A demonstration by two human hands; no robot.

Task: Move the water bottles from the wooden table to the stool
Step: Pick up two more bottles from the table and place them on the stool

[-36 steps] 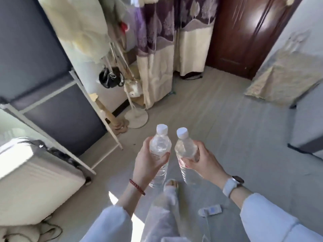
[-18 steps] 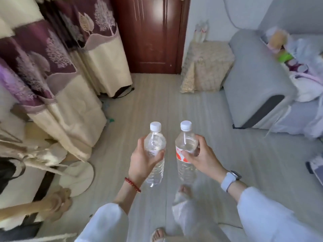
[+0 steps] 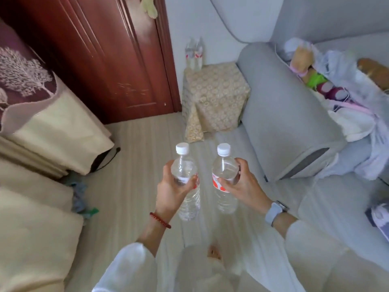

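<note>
I carry two clear water bottles with white caps, both upright over the floor. My left hand (image 3: pixel 171 187) grips the left bottle (image 3: pixel 186 178) around its middle. My right hand (image 3: pixel 242 186) grips the right bottle (image 3: pixel 224 175), which has a red and white label. Ahead stands the stool (image 3: pixel 216 98), draped in a cream patterned cloth, between the door and the sofa. Two more bottles (image 3: pixel 194 53) stand at the stool's back edge against the wall. The wooden table is out of view.
A dark red wooden door (image 3: pixel 101 60) is at the left of the stool. A grey sofa (image 3: pixel 284 123) with clothes and toys piled on it fills the right. Patterned curtains (image 3: pixel 42 114) hang on the left. Striped pale floor lies between me and the stool.
The view has swung right and I have walked forward: the stool and sofa are now nearer and more central. Both hands keep the bottles upright in the same grip.
</note>
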